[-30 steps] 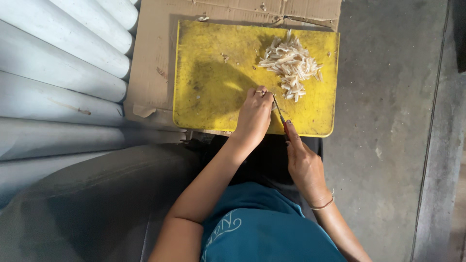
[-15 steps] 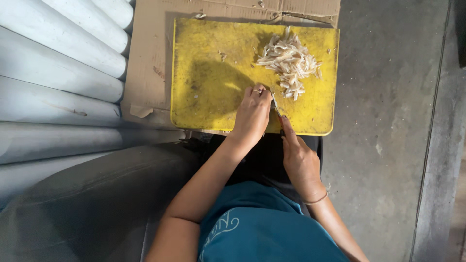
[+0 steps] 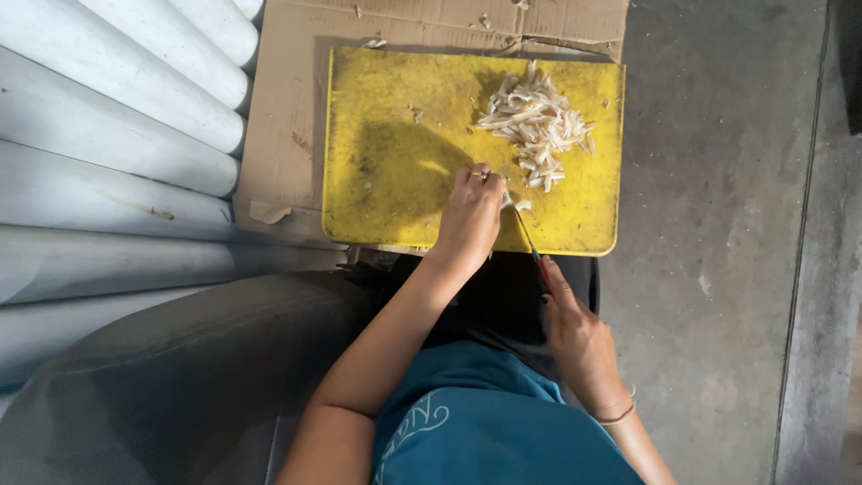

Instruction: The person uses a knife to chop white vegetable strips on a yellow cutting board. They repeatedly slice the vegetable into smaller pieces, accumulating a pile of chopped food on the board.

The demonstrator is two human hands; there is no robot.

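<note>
Pale, thin slivers of cut vegetable already make a good heap at the far right of my worn yellow plastic cutting board, so I judge most of the slicing done. My left hand presses fingers-down on a last small piece near the board's front edge; I can't see much of it. Right beside it, my right hand is closed round the slim red-handled knife, its blade angled at that piece.

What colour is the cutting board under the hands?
Yellow, with darker stains; the cutting board shows best in the head view.
</note>
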